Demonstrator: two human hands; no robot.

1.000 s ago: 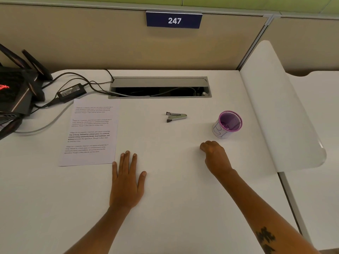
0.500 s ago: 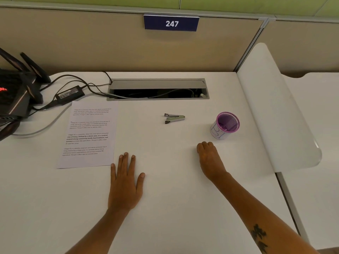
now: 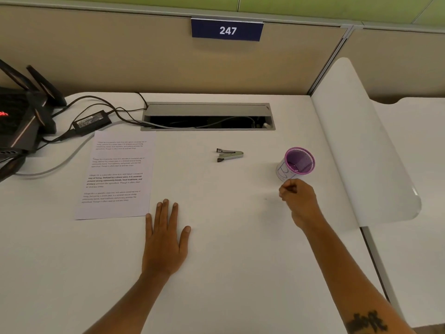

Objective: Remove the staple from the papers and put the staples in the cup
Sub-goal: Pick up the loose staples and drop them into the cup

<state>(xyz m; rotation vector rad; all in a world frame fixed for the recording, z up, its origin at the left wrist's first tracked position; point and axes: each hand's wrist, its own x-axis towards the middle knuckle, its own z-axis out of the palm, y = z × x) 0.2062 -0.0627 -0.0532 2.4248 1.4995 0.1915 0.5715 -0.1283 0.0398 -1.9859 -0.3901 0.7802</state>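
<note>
I see the mesh-lined purple cup (image 3: 299, 160) at two o'clock on the white counter (image 3: 228, 261). My right hand (image 3: 299, 200) is fisted just below it; my left hand (image 3: 166, 239) lies flat beside the printed papers (image 3: 118, 174).

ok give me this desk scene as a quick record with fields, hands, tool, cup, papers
left hand: flat on the desk, fingers straight, just right of the papers' near corner
right hand: fingers curled, just in front of the cup; a staple in them cannot be told
staple remover: lying untouched mid-desk
cup: upright, purple rim
papers: flat, printed side up
</note>
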